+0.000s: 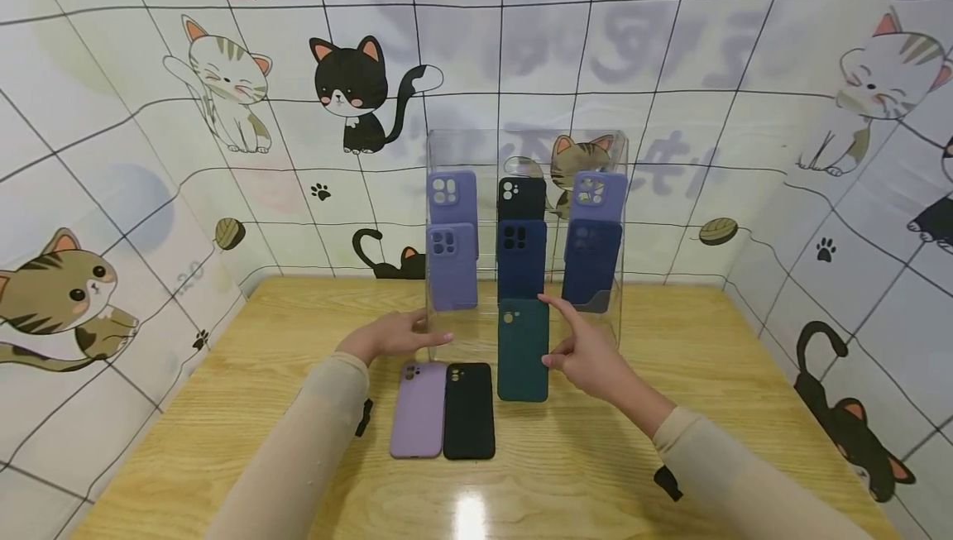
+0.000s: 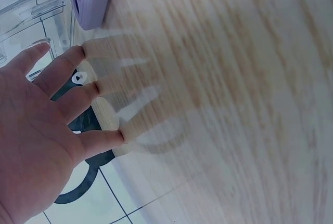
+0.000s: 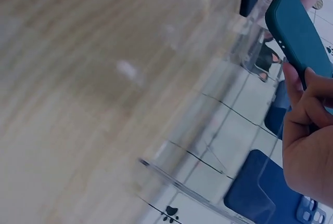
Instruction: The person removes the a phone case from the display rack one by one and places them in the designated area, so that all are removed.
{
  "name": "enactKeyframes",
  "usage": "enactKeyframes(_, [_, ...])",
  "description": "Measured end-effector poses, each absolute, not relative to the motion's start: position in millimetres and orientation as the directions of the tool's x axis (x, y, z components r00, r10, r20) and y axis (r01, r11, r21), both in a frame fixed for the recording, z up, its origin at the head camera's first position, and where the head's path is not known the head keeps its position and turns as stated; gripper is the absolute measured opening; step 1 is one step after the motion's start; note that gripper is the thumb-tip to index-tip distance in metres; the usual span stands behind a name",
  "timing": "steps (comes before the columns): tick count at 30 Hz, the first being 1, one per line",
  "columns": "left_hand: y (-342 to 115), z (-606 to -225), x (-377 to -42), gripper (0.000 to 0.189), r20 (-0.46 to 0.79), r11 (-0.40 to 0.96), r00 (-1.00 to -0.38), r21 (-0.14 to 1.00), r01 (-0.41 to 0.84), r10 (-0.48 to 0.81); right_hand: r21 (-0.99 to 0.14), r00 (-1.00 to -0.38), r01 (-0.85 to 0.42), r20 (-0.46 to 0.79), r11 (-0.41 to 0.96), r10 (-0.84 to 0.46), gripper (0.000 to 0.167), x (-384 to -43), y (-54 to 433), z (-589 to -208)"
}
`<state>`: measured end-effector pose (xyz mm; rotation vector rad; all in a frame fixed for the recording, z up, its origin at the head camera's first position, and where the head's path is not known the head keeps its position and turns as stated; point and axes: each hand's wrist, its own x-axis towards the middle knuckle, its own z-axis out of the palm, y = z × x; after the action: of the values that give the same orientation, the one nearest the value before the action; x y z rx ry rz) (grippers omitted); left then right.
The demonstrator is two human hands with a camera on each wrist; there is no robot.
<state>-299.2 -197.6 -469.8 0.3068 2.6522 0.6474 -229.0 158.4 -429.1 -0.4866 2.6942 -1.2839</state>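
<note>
My right hand pinches a teal phone case by its right edge, holding it upright before the lower middle of a clear display stand. The right wrist view shows fingers and thumb on the sides of this case. My left hand is at the stand's lower left, fingers spread and holding nothing; in the left wrist view this hand has fingertips at the tabletop. Whether it touches the stand, I cannot tell. A lilac case and a black case lie side by side on the table.
Upright in the stand are purple cases at left, a black case above a navy one in the middle, and a purple case above a navy one at right. Cat-print cloth surrounds the wooden table.
</note>
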Motion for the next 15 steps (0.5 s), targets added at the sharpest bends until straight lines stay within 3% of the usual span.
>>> enactKeyframes(15, [-198, -472, -301, 0.119, -0.318, 0.866, -0.899, 0.485, 0.118, 0.301, -0.802, -0.919, -0.043, -0.203, 0.596, -0.338, 0.099, -218, 154, -462])
